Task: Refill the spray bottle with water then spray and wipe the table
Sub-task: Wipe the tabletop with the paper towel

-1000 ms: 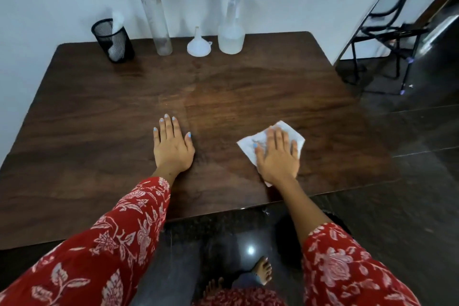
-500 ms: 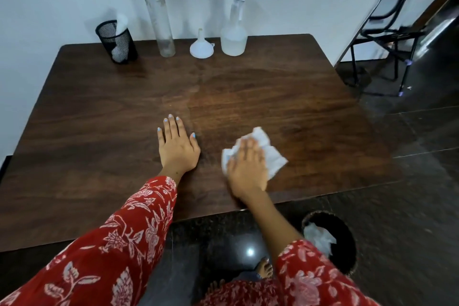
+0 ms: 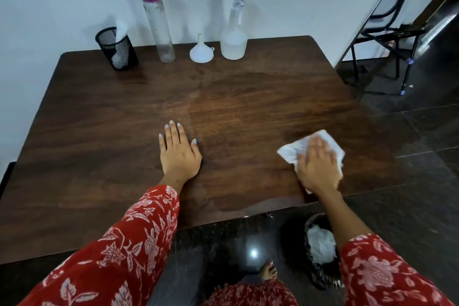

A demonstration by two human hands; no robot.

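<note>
A dark wooden table fills the view. My right hand presses flat on a white tissue near the table's front right edge; the hand is blurred. My left hand lies flat and open on the wood at the middle front. At the back by the wall stand a clear spray bottle, a small white funnel to its left, and a tall clear bottle with a purple cap.
A black mesh cup with tissues stands at the back left. A dark bin with crumpled white tissue sits on the floor under the front right edge. A black metal chair frame stands right of the table.
My right hand slid the tissue left toward my left hand, then swept it far right to the table's front right. The left hand stayed put.
</note>
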